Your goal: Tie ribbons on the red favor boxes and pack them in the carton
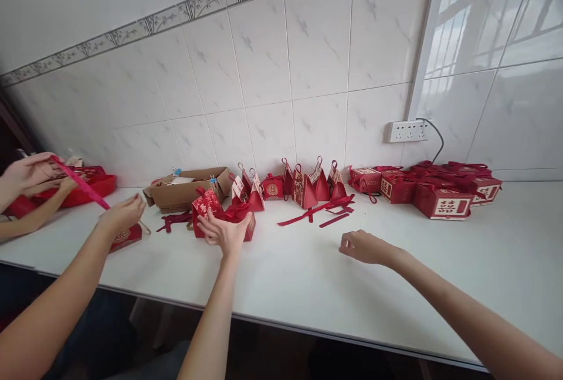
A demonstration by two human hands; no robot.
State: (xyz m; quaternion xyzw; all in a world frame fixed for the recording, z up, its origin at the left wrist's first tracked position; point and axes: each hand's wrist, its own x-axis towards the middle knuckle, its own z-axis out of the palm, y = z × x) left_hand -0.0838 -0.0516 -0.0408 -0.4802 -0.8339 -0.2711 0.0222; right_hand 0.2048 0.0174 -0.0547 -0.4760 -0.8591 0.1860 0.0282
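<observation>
My left hand (225, 232) is at a red gift box (248, 228), its thumb and fingers spread apart in front of it. The hand hides part of that box, and I cannot tell how firmly it touches. Just left of it stands a red patterned box (206, 201) with pale lettering. My right hand (366, 247) hovers over the white table with fingers curled in, and nothing shows in them. Loose red ribbons (308, 213) lie beyond it. Several small peaked boxes (304, 187) with ribbon loops stand behind these.
Red double-happiness boxes (448, 203) are grouped at the right. A cardboard box (187, 189) with blue clips stands back left. At far left, another person's hands (125, 216) stretch a pink ribbon (81, 183) above a red box (125, 239). A socket strip (408, 131) is on the wall.
</observation>
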